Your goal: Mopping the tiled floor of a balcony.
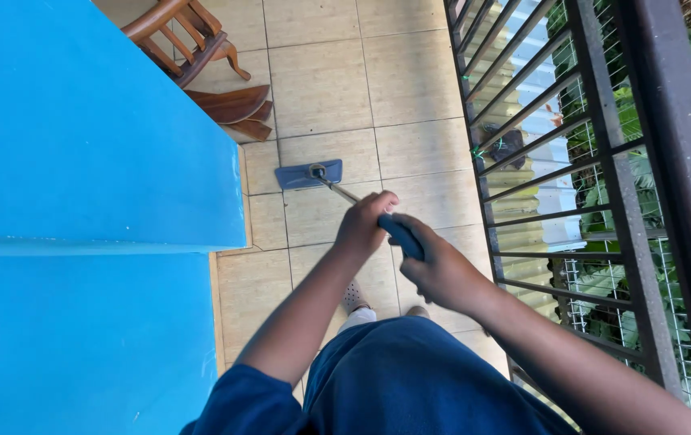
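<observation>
Both hands are on the flat mop's handle (400,235): left hand (364,225) higher up the shaft, right hand (440,272) lower on the dark grip, fingers wrapped tight on it. The blue mop head (301,175) sits flat on the tiled floor (410,97) at 12 o'clock, near the blue wall (95,161). I'd say keep the head flat and push in straight, overlapping passes, steering clear of the wooden rocking chair (200,56) at 11 and the railing (539,161) at 2.

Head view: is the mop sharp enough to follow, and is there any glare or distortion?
Head view: even daylight, no glare on the tiled floor; the mop head is sharp, the handle clear between left hand and right hand; railing bars bow from wide-angle distortion.
</observation>
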